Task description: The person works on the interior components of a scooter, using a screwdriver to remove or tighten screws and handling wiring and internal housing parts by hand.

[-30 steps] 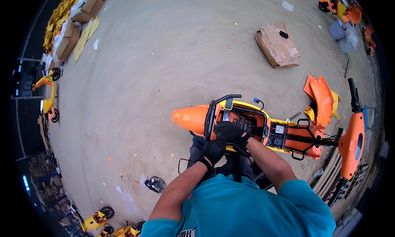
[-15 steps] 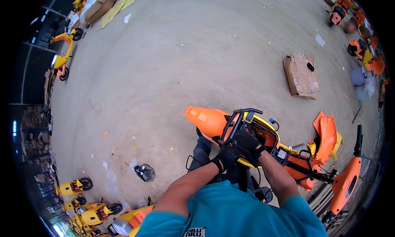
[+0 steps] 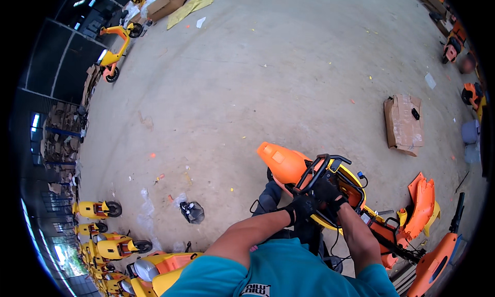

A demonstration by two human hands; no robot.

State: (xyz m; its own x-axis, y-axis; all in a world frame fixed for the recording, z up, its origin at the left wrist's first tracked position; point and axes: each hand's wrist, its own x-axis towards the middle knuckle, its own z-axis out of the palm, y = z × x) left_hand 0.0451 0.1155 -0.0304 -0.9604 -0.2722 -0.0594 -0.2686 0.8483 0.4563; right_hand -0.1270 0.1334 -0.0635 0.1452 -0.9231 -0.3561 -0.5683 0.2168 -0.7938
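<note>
An orange and yellow scooter (image 3: 284,164) stands in front of me, its orange tail pointing left and its handlebar (image 3: 457,213) at the far right. Above its open yellow-edged frame sits a black tubular rack (image 3: 313,175). My left hand (image 3: 302,207), in a black glove, is at the near side of the rack's lower end. My right hand (image 3: 326,190), also gloved in black, reaches into the body just right of the rack. The fingers of both hands are bent and mostly hidden against dark parts, so I cannot make out what they grip. A blue-tipped cable (image 3: 360,174) sticks out beyond the frame.
Orange body panels (image 3: 420,206) lie beyond the scooter's front. A cardboard box (image 3: 403,122) with a small black object on top is farther off. A black plastic bag (image 3: 192,212) lies on the floor at left. Yellow scooters (image 3: 116,247) stand at the lower left.
My view has turned, so the scooter and surroundings appear farther right and lower. Both hands stay close together at the black rack, with only a slight shift.
</note>
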